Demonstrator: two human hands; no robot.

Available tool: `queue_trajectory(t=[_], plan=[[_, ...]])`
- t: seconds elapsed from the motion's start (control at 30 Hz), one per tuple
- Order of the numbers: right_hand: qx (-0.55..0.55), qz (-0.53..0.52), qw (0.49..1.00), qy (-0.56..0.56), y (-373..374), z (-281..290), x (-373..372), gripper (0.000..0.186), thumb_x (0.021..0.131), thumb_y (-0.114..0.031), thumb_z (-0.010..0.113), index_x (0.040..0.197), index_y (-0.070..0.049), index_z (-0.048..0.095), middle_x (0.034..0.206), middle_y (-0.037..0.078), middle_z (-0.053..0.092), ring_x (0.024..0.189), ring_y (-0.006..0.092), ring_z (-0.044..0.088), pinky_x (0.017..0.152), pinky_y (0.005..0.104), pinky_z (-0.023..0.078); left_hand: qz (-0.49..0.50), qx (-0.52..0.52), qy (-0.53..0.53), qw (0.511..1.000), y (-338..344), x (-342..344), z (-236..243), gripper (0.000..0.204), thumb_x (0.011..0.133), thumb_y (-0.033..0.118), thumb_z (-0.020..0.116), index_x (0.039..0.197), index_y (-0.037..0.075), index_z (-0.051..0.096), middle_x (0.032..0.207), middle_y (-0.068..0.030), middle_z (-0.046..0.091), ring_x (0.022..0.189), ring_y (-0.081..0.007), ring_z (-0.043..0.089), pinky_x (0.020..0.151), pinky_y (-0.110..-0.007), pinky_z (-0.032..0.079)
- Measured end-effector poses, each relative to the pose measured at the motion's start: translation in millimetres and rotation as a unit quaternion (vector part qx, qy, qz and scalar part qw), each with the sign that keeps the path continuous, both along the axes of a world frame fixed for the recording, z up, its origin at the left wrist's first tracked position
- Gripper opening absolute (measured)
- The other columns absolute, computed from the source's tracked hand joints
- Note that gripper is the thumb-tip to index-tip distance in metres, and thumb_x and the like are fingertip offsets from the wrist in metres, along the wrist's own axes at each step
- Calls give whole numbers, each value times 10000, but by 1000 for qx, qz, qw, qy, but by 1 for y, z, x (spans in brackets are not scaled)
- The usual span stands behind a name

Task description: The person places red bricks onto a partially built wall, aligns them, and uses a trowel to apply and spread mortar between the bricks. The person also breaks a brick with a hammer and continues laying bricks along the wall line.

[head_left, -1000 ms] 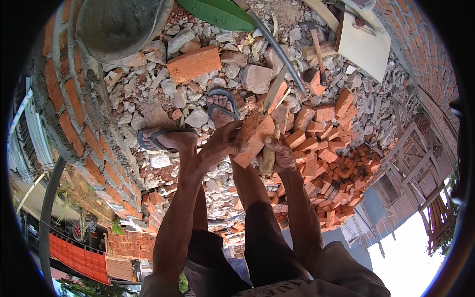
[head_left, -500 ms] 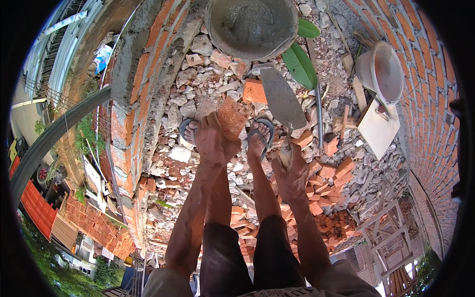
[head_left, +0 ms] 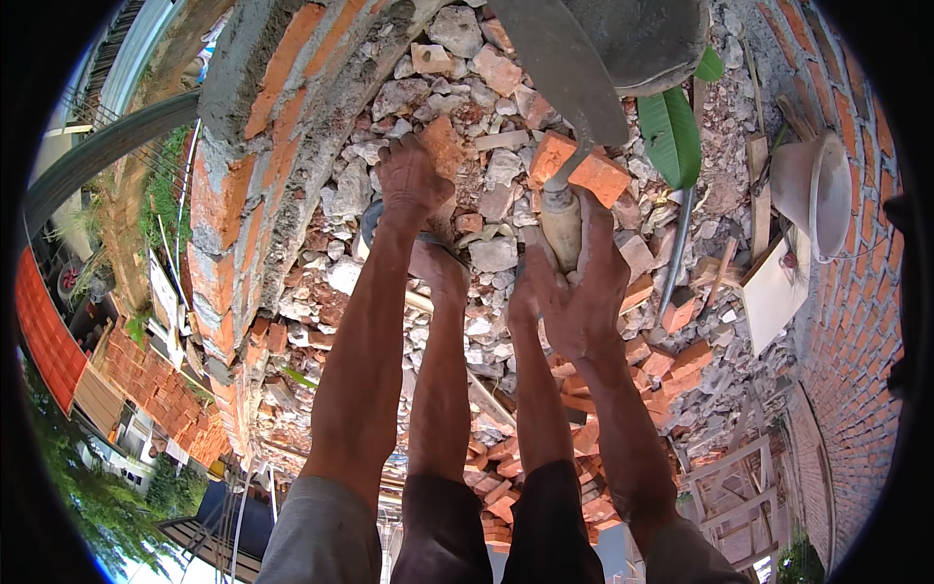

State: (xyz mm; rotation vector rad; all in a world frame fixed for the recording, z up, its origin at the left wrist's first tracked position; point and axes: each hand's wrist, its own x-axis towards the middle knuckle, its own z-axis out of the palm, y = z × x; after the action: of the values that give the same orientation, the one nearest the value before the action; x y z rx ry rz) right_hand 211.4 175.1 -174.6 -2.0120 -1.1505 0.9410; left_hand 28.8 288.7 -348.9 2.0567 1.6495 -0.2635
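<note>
My left hand is closed around a rough orange brick piece, holding it above the rubble. In my right hand is a trowel, its pale wooden handle gripped with the fingers partly hidden. The grey, mortar-smeared trowel blade points away from me, overlapping the near left side of a round tub. Beneath the trowel's neck lies an orange brick. Both forearms reach forward over my legs and sandalled feet, which the hands partly cover.
Broken stone and brick rubble covers the ground. A brick wall edge runs along the left, another brick wall on the right. Near that one are a tilted bucket, a pale board and a green leaf. Loose bricks lie behind my feet.
The view has shifted, putting the tub farther right. The trowel has swung forward, its blade from beside the leaf to the tub's left side. My left hand still holds the brick piece, farther forward.
</note>
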Motion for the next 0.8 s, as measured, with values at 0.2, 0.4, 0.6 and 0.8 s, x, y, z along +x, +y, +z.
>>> queue_trajectory(t=[0.2,0.4,0.6,0.8], plan=[[-110,58,989,85,-4,-132,-39,383,828,-100,726,1088,13,469,953,240,624,802,419,654,703,437,557,-5,-44,-18,999,-5,-6,2,426,571,135,649,930,-73,547,938,-276,620,897,-426,616,842,-483,490],[-46,95,993,-48,-9,-115,-28,379,833,-98,721,1083,10,457,941,258,624,830,428,671,680,450,543,-41,20,4,999,2,-6,2,383,569,134,665,895,-45,573,880,-245,639,852,-410,629,851,-465,491],[-79,26,993,78,15,-124,-53,327,854,-116,710,1024,14,463,815,228,628,734,381,657,676,455,541,-16,1,19,1000,2,-2,4,403,570,163,693,898,-49,591,868,-254,654,857,-409,650,861,-455,501],[-58,30,997,-35,15,-107,-42,370,846,-135,727,1058,29,472,863,265,655,752,425,660,712,464,547,-16,-18,7,1000,7,-1,1,422,531,138,687,887,-65,587,885,-259,657,847,-406,656,827,-455,532]])
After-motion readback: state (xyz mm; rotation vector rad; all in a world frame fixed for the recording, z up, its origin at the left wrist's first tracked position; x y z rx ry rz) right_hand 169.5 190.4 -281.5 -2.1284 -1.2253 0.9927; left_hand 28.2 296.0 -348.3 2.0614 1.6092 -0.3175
